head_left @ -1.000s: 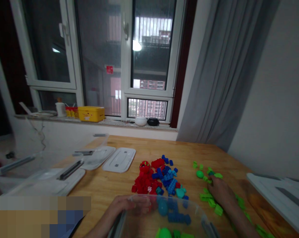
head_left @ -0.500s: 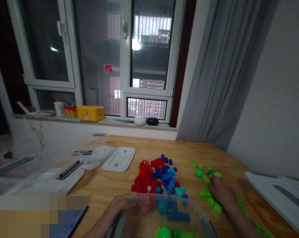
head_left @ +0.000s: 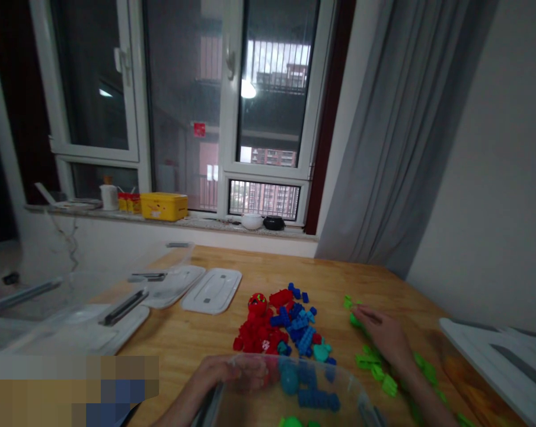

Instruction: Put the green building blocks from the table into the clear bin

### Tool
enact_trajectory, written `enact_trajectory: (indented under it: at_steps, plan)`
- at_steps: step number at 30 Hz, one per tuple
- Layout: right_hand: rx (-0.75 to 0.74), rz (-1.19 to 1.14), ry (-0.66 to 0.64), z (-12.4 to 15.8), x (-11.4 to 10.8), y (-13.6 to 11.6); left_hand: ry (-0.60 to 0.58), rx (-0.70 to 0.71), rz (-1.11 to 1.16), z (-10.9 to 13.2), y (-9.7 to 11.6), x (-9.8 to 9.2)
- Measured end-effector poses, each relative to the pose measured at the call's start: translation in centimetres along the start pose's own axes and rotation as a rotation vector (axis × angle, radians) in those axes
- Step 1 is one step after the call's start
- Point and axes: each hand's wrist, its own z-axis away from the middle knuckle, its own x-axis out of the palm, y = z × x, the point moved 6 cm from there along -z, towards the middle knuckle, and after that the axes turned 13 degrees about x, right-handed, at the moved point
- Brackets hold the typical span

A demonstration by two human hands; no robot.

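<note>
My left hand (head_left: pixel 226 373) grips the near left rim of a clear plastic tub (head_left: pixel 290 391) at the bottom of the view; blue and green bricks lie inside it. My right hand (head_left: pixel 381 335) lies palm down over a scatter of green bricks (head_left: pixel 375 365) on the wooden table (head_left: pixel 192 338), fingers reaching left onto a round green piece (head_left: pixel 354 320). Whether the fingers grip any piece I cannot tell. A heap of red bricks (head_left: pixel 257 335) and blue bricks (head_left: pixel 299 323) lies between the hands.
Two white lids (head_left: pixel 212 289) and clear boxes (head_left: pixel 63 308) sit at the left. Another box with a white lid (head_left: pixel 503 362) stands at the right edge. A yellow tin (head_left: pixel 163 206) and small bowls rest on the windowsill behind the table.
My right hand has slid left and away from me across the green bricks, onto the round green piece. The left hand stays on the tub's rim.
</note>
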Motion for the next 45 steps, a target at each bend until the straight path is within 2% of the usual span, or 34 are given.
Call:
enact_trajectory:
  at_steps: [2, 4, 6, 10, 13, 15, 17, 20, 23, 29, 33, 36, 38, 39, 41, 42, 44, 45]
  plan:
    - [0.000, -0.209, -0.148, 1.4, 1.0, -1.5, -0.020, 0.000, 0.014, -0.4, 1.2, 1.0]
    - [0.077, -0.628, -0.438, 3.6, 2.4, -3.1, -0.047, 0.007, 0.015, -0.7, 2.3, 1.9]
    - [0.141, -0.825, -0.660, 6.0, 3.3, -4.8, -0.071, 0.007, 0.003, -0.8, 3.1, 2.6]
    - [0.042, -0.903, -0.984, 10.0, 3.7, -7.7, -0.038, 0.016, -0.015, -0.6, 3.0, 2.3]
    - [-0.103, -0.821, -1.159, 11.6, 4.3, -8.6, -0.041, -0.004, -0.046, -0.3, 1.9, 1.5]
    - [-0.146, -0.814, -1.268, 12.1, 4.9, -8.7, -0.037, 0.004, -0.074, -0.3, 1.4, 1.0]
    - [-0.152, -0.829, -1.331, 12.3, 5.5, -8.6, -0.009, 0.031, -0.103, -0.5, 1.3, 0.6]
    - [-0.172, -0.817, -1.340, 12.1, 5.8, -8.2, -0.047, -0.009, -0.114, -0.6, 1.1, 0.7]
    - [-0.159, -0.798, -1.345, 12.0, 5.8, -8.0, 0.043, 0.032, -0.144, -0.3, 1.4, 0.2]
    - [-0.173, -0.778, -1.363, 11.9, 6.0, -7.9, 0.099, 0.029, -0.121, 0.5, -0.1, -1.0]
    - [-0.181, -0.771, -1.355, 12.0, 5.8, -8.1, 0.157, 0.020, -0.163, 0.5, -1.3, -2.0]
    - [-0.188, -0.753, -1.342, 12.3, 5.2, -8.4, 0.142, 0.045, -0.185, 0.2, -1.8, -2.7]
    - [-0.164, -0.725, -1.257, 11.4, 4.6, -8.2, 0.086, 0.039, -0.129, -0.5, -2.5, -3.1]
    - [-0.133, -0.705, -1.155, 10.3, 4.1, -7.8, 0.044, 0.023, -0.081, -1.1, -3.0, -3.3]
    - [-0.056, -0.597, -0.806, 7.0, 2.6, -5.9, -0.149, -0.083, 0.057, -2.2, -4.5, -3.0]
    - [-0.014, -0.494, -0.597, 5.1, 1.4, -4.6, -0.194, -0.102, 0.084, -2.8, -5.0, -3.0]
    - [0.012, -0.091, -0.145, 1.9, -1.6, -1.9, -0.251, -0.117, 0.117, -3.9, -6.0, -3.0]
    - [0.039, -0.006, -0.051, 0.7, -2.7, -0.5, -0.258, -0.115, 0.123, -4.2, -6.3, -3.0]
